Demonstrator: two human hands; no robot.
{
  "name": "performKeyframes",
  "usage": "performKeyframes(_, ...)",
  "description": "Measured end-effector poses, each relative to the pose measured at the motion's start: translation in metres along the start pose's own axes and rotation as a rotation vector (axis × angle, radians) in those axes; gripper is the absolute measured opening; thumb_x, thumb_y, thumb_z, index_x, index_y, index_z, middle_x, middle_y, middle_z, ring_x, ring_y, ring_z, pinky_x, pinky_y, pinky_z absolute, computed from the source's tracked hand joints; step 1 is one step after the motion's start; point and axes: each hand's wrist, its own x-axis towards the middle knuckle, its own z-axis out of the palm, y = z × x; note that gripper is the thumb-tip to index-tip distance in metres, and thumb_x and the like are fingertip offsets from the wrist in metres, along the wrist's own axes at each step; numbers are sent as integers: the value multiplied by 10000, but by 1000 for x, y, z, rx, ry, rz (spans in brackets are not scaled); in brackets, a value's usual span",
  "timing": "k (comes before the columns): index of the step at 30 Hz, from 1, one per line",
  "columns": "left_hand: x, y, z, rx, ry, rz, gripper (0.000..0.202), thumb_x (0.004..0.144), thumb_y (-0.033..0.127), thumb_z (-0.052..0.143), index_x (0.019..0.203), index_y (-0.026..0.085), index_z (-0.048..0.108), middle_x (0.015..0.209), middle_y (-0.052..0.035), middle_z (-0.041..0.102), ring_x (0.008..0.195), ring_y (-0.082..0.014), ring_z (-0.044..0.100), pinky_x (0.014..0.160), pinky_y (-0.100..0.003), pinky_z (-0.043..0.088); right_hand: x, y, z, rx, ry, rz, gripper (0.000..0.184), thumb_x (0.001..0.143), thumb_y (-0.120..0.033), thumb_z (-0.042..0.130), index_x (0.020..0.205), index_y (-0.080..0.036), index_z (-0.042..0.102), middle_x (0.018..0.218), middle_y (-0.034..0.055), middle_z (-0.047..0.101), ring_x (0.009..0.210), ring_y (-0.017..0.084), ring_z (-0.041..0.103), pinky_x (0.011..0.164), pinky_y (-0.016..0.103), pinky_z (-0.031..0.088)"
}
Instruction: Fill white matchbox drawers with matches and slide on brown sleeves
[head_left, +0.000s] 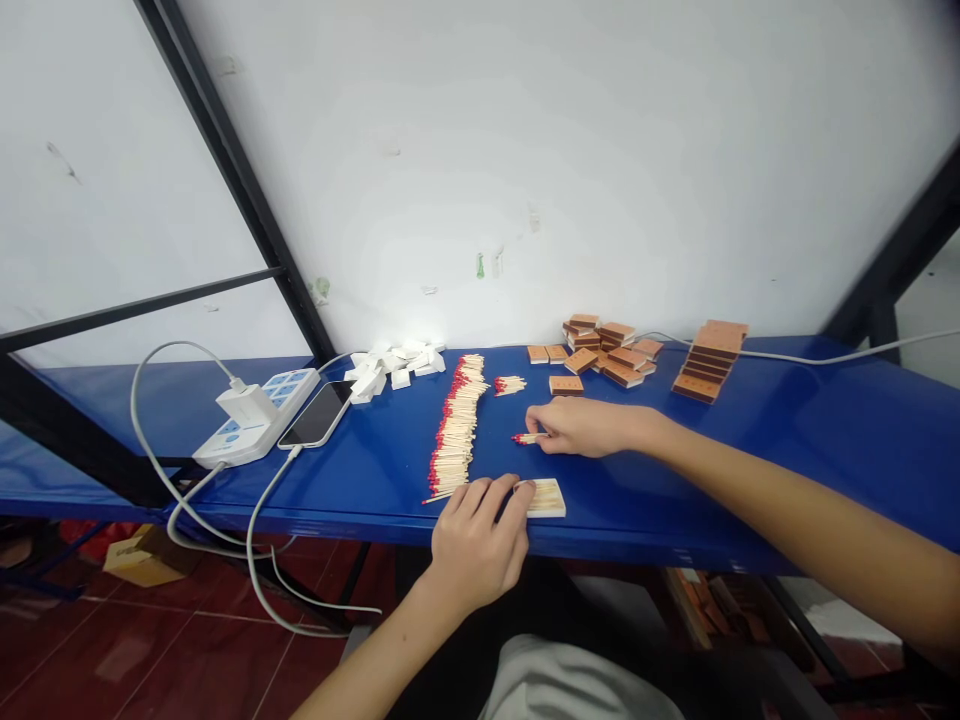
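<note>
My right hand (585, 425) pinches a few red-headed matches (523, 439) between thumb and fingers, just above the blue table. Nearer the front edge, my left hand (480, 535) is curled over the left end of a white matchbox tray (562, 509). Some matches lie in that tray, and the fingers hide its left part. A long row of matches (454, 440) runs away from me to the left of both hands, red heads mostly facing left. Beyond my right hand rests a small bunch of matches (511, 385).
White empty trays (401, 365) are heaped at the back. Several brown matchboxes (626, 365) lie at the back right, beside a stepped stack of brown boxes (711, 360). A phone (319, 414), a power strip (259, 425) and white cables occupy the left. Black frame posts (225, 160) border the table.
</note>
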Motion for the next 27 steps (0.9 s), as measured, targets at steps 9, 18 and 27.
performKeyframes(9,0,0,0,10,5,-3,346,925,188,449,1229,154,612,1156,-87,691,955,-232,599,823,-369,470,-3,-3,-2,-9,-24,22,127,898,-319,505,908,-194,529,789,50,596,625,166,483,561,265,298)
performKeyframes(18,1,0,0,-9,5,-9,342,924,185,464,1229,148,615,1161,-83,691,959,-236,602,830,-369,472,-3,-3,-4,36,-38,7,90,872,-290,510,871,-200,506,742,19,568,611,153,464,567,264,303)
performKeyframes(27,2,1,-2,-23,-5,-38,383,949,197,445,1312,150,559,1140,-91,698,957,-216,624,827,-353,490,-7,4,-9,98,-56,-26,88,850,-287,519,836,-201,533,734,-3,561,619,138,463,580,262,325)
